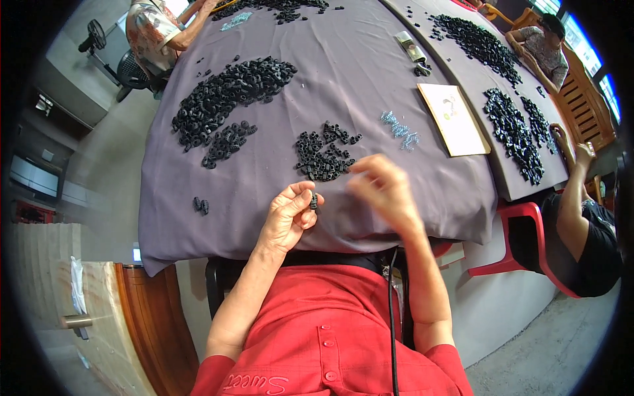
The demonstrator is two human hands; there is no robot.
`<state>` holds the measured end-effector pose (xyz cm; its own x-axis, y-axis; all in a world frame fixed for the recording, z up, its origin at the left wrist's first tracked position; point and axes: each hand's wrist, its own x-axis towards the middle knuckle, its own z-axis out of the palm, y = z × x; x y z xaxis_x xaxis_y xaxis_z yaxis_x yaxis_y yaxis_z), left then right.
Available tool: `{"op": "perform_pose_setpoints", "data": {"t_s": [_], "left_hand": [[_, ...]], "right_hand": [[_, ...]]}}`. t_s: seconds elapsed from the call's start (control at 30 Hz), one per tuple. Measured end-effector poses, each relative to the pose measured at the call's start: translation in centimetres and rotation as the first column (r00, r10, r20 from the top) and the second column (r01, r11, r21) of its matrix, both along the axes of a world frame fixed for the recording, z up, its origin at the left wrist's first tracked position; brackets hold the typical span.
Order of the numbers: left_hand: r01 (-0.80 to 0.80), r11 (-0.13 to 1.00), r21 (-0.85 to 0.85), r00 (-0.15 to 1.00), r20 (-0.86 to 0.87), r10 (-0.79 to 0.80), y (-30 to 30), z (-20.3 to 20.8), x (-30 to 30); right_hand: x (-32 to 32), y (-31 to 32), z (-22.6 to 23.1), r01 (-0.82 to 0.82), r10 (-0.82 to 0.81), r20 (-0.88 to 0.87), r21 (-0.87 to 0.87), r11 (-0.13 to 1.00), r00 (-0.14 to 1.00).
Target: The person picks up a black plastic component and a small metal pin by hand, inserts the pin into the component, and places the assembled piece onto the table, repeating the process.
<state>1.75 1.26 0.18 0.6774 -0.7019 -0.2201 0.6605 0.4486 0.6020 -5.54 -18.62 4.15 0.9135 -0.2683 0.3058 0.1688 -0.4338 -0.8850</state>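
Note:
My left hand is closed, pinching a small black ridged plastic piece between thumb and fingers above the near part of the table. My right hand is raised to the right of it. Its fingers are smeared by motion, so I cannot make out whether anything is in them. Just beyond my hands lies a heap of small black ring-like plastic parts. Thin metal coil springs lie scattered farther right. Two or so ridged black pieces sit apart, left of my left hand.
A large pile of black ridged parts spreads over the grey tablecloth at the left. A pale board and a tube-like container lie at the right. Other people sit around the tables, with more black piles by them.

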Motion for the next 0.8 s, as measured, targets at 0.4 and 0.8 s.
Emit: {"op": "perform_pose_setpoints", "data": {"t_s": [0.4,0.8], "left_hand": [[0.017,0.994,0.107,0.988,0.148,-0.033,0.8,0.9,0.1],[-0.987,0.112,0.112,0.059,0.916,-0.397,14.4,1.5,5.8]], "right_hand": [[1.0,-9.0,-3.2,0.46,-0.66,-0.081,-0.653,0.602,0.747],[0.3,-6.9,-2.4,0.494,-0.52,-0.033,-0.266,0.828,0.854]]}}
